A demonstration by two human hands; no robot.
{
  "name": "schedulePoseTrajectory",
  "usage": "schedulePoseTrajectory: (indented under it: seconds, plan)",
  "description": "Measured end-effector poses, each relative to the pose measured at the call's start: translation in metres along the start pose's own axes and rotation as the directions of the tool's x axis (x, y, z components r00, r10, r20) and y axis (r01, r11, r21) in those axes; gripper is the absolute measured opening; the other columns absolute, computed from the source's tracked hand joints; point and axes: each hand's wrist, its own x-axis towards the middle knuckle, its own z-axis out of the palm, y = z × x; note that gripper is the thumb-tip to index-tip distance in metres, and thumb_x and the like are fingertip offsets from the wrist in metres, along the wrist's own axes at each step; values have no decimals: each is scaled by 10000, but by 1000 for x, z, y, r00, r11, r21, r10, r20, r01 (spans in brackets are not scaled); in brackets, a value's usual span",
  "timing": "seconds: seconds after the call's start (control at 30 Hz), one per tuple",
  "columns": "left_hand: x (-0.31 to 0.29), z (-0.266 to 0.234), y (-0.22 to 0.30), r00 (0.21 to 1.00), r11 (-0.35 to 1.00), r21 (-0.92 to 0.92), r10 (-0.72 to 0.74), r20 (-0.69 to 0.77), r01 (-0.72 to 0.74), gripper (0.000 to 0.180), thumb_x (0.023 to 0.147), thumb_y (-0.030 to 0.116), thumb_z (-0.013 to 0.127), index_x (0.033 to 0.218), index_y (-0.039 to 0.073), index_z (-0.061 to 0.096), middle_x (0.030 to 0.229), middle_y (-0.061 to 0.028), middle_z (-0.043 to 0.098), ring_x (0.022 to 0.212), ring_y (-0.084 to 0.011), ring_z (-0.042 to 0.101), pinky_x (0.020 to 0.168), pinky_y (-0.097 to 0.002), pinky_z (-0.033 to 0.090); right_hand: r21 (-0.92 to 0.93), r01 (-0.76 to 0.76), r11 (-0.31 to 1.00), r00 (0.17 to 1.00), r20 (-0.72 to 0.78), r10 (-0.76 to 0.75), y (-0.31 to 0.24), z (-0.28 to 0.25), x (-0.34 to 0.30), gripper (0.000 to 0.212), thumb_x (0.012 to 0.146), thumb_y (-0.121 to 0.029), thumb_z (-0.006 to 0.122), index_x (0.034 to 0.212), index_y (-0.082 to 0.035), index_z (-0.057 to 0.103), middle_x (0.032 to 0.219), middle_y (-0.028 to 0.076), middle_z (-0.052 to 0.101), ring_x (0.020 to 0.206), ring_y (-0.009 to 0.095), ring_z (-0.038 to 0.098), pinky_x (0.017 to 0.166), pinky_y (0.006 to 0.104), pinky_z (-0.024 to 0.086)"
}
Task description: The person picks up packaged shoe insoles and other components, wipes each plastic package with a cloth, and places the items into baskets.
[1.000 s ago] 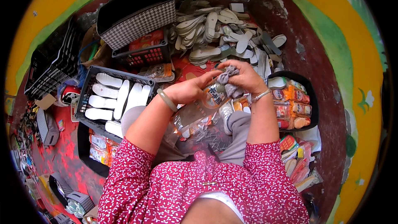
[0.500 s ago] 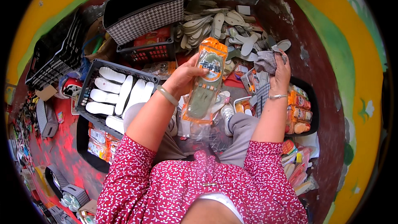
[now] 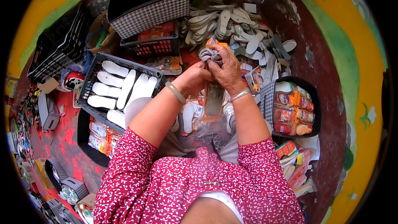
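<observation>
My left hand point(image 3: 194, 78) is closed on the edge of a packet of insoles point(image 3: 213, 100), a clear bag with an orange top and a grey-green insole showing inside. My right hand point(image 3: 228, 68) grips a crumpled grey cloth point(image 3: 210, 54) and presses it over the packet's upper part. Both hands meet in front of me, hiding most of the packet's front. Below them, a loose white insole point(image 3: 188, 118) and clear plastic bags lie between my feet.
On the left, a dark crate point(image 3: 89, 89) holds rows of white insoles. A houndstooth bin point(image 3: 267, 101) on the right contains orange packets. Ahead rises a heap of loose insoles point(image 3: 203, 25), beside a large houndstooth box point(image 3: 151, 14) on a black crate point(image 3: 155, 45).
My right hand has come left and inward with the grey cloth, onto the packet. The packet now sits more upright between both hands, its printed front covered.
</observation>
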Motion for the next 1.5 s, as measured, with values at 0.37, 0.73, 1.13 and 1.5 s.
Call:
schedulePoseTrajectory:
  seconds: [0.37, 0.73, 1.13, 1.5]
  plan:
    - [-10, 11, 26, 970, 852, -507, 215, 113, -130, 569, 886, 419, 455, 1247, -21, 436, 1220, -150, 525, 1144, -274, 498, 1018, -426, 351, 4, 183, 983, 969, 167, -181, -25, -14, 7, 467, 673, 24, 539, 1125, -95, 551, 1120, 79, 605, 1158, 288, 510, 1028, 458, 313]
    - [-5, 2, 37, 955, 916, -270, 287, -79, -297, 486, 903, 371, 498, 1260, 45, 440, 1126, -101, 565, 979, -224, 584, 881, -373, 473, 231, 193, 954, 893, 361, -268, -41, -20, -4, 361, 653, 76, 547, 987, -50, 598, 989, 86, 634, 1017, 295, 578, 906, 387, 421]
    - [-2, -9, 33, 983, 926, -344, 113, -143, -156, 325, 896, 173, 478, 1149, -29, 498, 1067, -169, 614, 1002, -297, 604, 938, -475, 448, 991, -98, 89, 937, 62, 345, 5, -87, 3, 295, 869, -168, 580, 1151, -85, 553, 1201, 175, 553, 1080, 298, 564, 917, 407, 474]
    - [0, 7, 7, 990, 959, -269, 54, -134, -89, 339, 923, 208, 492, 1196, 7, 488, 1098, -138, 603, 1008, -256, 600, 911, -441, 465, 742, -101, 663, 954, -117, 276, -13, -30, 10, 245, 897, -161, 585, 1126, -73, 571, 1039, 64, 623, 941, 140, 584, 830, 270, 482]
